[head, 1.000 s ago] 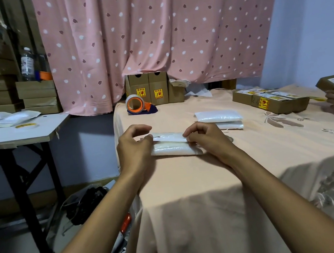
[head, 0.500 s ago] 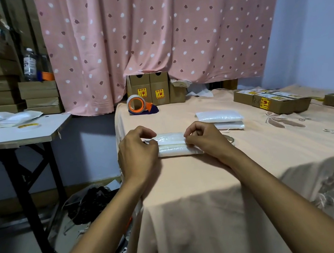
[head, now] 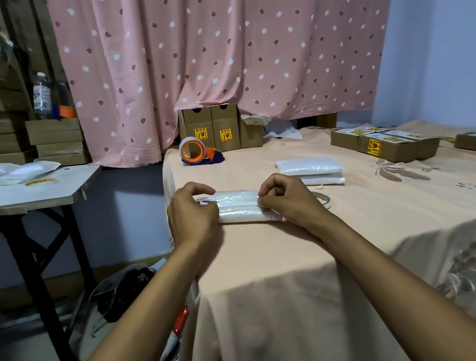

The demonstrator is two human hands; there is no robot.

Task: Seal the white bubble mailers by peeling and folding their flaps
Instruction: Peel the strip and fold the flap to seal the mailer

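White padded bubble mailer (head: 239, 207) lies flat on the peach-clothed tabletop (head: 303, 263), spanning both grips. Left grip (head: 193, 208) pinches its flap's left end, right grip (head: 281, 195) the right end, likely tensioning for a straight fold. Two stacked white mailers (head: 310, 170) sit just beyond the right grip.

Pink white-dotted curtain (head: 228, 53), peach tablecloth (head: 303, 263), white mailer (head: 239, 207)

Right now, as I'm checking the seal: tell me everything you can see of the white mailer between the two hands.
The white bubble mailer looks glossy and padded. It lies flat, long side left to right, on the peach tablecloth near the table's left edge. A folded flap runs along its far half. The left hand grips its left end; the right hand pinches its right end. Whether the flap has stuck cannot be told.
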